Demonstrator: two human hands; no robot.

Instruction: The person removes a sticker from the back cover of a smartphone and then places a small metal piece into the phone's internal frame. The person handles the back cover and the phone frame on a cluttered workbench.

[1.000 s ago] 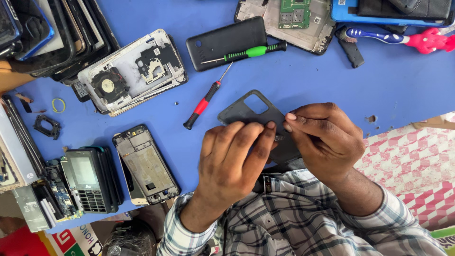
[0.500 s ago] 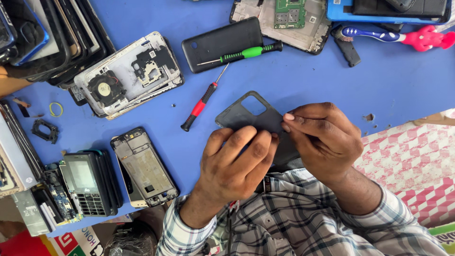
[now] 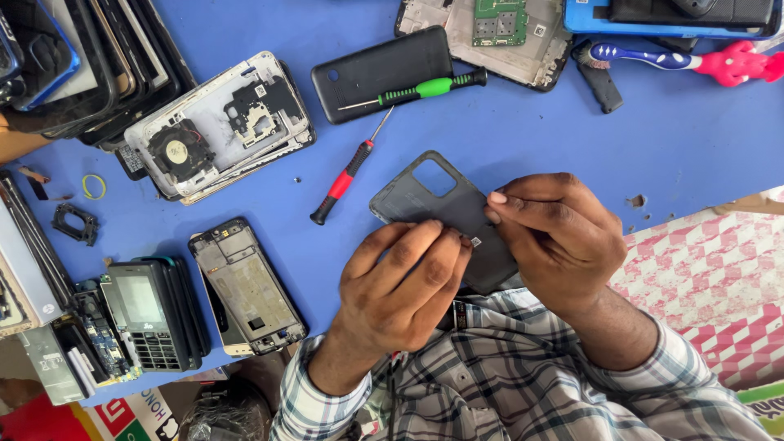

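Blue surface is crowded at the left and top with phone parts, open around the hands; its near edge runs under the wrists. Back cover lies slantwise, camera hole toward the far left, near a red screwdriver. Left hand and right hand pinch its edges, fingers closed on it.

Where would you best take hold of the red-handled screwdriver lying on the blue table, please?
Grip the red-handled screwdriver by its thick red handle, coming from above. It lies flat and diagonal, handle end towards the person, thin shaft pointing away; bare blue table flanks the handle, leaving fingers room.
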